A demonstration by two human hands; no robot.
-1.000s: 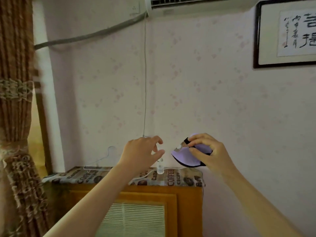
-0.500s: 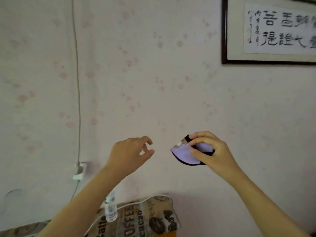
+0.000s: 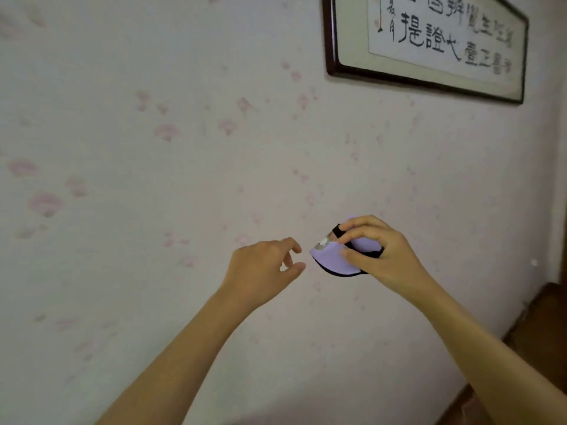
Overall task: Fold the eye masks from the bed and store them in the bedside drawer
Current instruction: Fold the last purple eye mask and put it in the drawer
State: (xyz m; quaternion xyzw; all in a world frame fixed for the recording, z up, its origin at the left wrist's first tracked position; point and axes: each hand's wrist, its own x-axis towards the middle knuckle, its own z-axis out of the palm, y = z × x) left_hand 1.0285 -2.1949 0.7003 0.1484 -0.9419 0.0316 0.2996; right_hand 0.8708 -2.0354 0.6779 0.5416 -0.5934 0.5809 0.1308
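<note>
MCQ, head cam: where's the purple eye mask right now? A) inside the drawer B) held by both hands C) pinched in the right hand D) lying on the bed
C: the right hand grips the folded purple eye mask in the air before the wall, while the left hand is open beside it, not touching.

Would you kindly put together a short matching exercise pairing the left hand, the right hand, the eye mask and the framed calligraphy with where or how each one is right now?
1. left hand
2. right hand
3. eye mask
4. framed calligraphy

a. hanging on the wall, upper right
b. lilac with black trim, folded
c. empty, fingers loosely curled
d. gripping the mask

Pairs: 1-c, 2-d, 3-b, 4-a
</note>
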